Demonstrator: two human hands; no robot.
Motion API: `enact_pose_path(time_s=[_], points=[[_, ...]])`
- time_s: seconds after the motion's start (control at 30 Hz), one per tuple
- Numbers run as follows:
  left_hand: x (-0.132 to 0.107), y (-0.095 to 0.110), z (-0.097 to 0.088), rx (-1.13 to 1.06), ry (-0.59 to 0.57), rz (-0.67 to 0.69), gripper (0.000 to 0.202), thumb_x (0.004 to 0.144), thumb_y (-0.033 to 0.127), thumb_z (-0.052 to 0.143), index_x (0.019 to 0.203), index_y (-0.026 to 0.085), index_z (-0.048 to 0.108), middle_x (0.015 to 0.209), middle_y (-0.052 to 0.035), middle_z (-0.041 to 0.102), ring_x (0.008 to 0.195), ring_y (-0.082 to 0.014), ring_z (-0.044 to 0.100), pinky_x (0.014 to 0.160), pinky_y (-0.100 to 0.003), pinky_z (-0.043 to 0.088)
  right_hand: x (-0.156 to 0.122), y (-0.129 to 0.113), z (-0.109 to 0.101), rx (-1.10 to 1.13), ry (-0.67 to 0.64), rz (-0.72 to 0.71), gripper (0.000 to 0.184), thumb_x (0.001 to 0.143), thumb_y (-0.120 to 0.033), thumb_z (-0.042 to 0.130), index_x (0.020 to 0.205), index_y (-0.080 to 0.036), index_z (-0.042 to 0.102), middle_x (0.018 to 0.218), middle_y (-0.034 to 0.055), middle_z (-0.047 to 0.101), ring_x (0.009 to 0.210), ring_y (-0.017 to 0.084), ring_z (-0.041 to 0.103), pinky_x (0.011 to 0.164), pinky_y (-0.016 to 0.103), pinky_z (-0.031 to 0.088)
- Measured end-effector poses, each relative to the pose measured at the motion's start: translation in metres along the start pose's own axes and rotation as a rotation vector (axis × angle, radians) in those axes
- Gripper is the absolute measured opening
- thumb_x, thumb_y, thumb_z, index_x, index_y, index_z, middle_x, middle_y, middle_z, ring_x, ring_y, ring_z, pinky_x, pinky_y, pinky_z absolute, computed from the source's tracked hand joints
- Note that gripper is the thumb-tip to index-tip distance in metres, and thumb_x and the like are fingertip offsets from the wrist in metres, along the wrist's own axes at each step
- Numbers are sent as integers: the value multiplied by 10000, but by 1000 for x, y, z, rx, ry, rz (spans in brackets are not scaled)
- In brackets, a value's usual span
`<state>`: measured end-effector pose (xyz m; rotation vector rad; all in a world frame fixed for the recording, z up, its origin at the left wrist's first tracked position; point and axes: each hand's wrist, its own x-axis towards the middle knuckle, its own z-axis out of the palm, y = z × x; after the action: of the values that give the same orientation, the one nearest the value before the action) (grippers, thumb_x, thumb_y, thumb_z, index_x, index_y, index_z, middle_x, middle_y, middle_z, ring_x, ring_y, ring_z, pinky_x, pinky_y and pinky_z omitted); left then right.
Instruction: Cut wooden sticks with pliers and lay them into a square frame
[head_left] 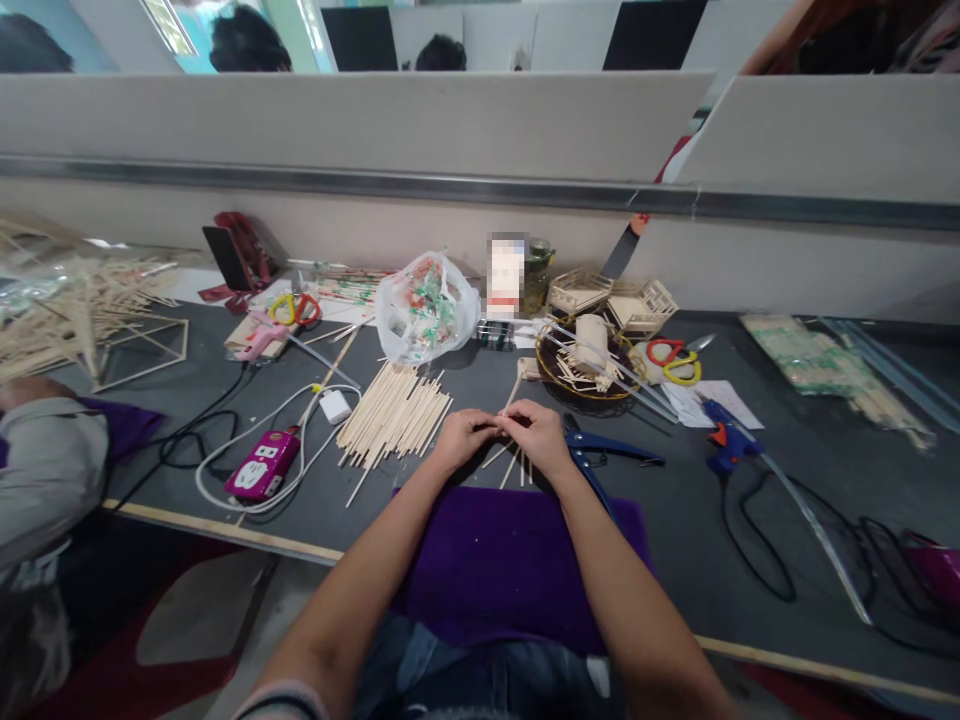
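Fingertips (491, 426) of my left hand (463, 437) and right hand (541, 436) meet, pinching one bamboo stick (513, 395) steady, 12 o'clock of purple cloth (510, 565); stick pile (394, 412) handy at 10, pliers (604, 447) at 3.

The thin stick (513, 398) pinched between the left hand (463, 435) and the right hand (541, 435) is seen to be pale, unfinished wood, as is the stick pile (391, 412). The table top (750, 540) is finished in dark grey, matt and smooth; its front edge strip (225, 528) is bare wood. The purple cloth (502, 560) appears soft and matt. The bag (424, 305) is thin, glossy, clear plastic. The power strip (262, 465) is glossy pink plastic. The glue gun (724, 440) is moulded in blue plastic.
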<state>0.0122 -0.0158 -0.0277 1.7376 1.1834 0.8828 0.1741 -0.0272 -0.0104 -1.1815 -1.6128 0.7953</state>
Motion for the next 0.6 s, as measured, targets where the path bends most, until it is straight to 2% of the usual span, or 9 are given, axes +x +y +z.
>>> enact_pose_path(time_s=[0.1, 0.27, 0.37, 0.5, 0.6], points=[[0, 4, 4, -171, -17, -49, 172, 732, 294, 702, 829, 173, 775, 783, -37, 753, 737, -169, 662, 745, -263, 473, 1, 1, 0, 106, 53, 87, 202, 729, -362, 672, 636, -183, 666, 709, 42, 684, 628, 165, 624, 576, 261, 485], [3, 5, 5, -231, -6, -70, 203, 703, 342, 715, 786, 167, 778, 751, -43, 755, 705, -174, 659, 716, -274, 473, -1, -2, -2, 135, 79, 117, 194, 719, -363, 681, 653, -181, 692, 744, 58, 698, 630, 171, 637, 570, 269, 507], [5, 3, 3, -258, 3, -69, 232, 668, 376, 738, 762, 167, 779, 728, -47, 748, 683, -174, 648, 710, -285, 479, -1, -5, -3, 83, 65, 77, 170, 755, -349, 640, 708, -198, 701, 785, 54, 704, 645, 164, 631, 598, 271, 507], [5, 2, 2, -228, 18, -92, 305, 619, 454, 763, 713, 164, 772, 685, -39, 732, 657, -175, 630, 690, -289, 480, 0, -8, -2, -77, 21, -42, 149, 805, -296, 597, 724, -211, 688, 748, 39, 681, 697, 168, 622, 662, 272, 479], [3, 3, 2, -260, 34, -92, 360, 629, 495, 750, 727, 149, 765, 712, -38, 734, 677, -175, 631, 708, -290, 482, 1, -12, -1, -172, -25, -103, 153, 830, -266, 587, 722, -211, 681, 719, 34, 650, 690, 163, 600, 653, 262, 447]])
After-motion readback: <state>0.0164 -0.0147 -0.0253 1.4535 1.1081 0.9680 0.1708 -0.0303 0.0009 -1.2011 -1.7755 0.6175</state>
